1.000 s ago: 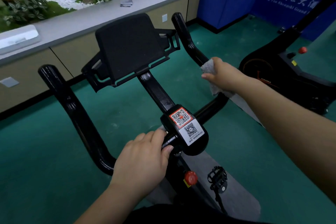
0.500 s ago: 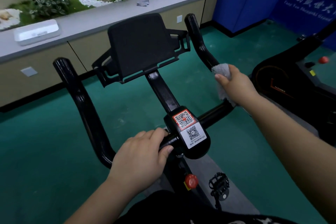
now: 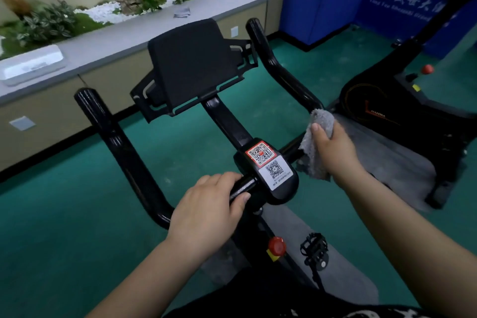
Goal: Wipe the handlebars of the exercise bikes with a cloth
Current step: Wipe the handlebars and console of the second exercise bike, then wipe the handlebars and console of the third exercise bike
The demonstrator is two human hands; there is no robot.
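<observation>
The black handlebar of the near exercise bike curves up on both sides of a black tablet holder. My right hand is closed around a grey cloth, wrapped over the bend of the right bar, just below its upright part. My left hand grips the cross bar left of the centre block with two QR stickers.
A second black bike stands at the right on a grey mat. A grey ledge with a white box, a small cloth and plants runs along the back wall. A red knob and a pedal sit below the handlebar. Green floor surrounds the bikes.
My right hand has slid the cloth down the right bar, from the upright part to the lower bend. My left hand has stayed on the cross bar.
</observation>
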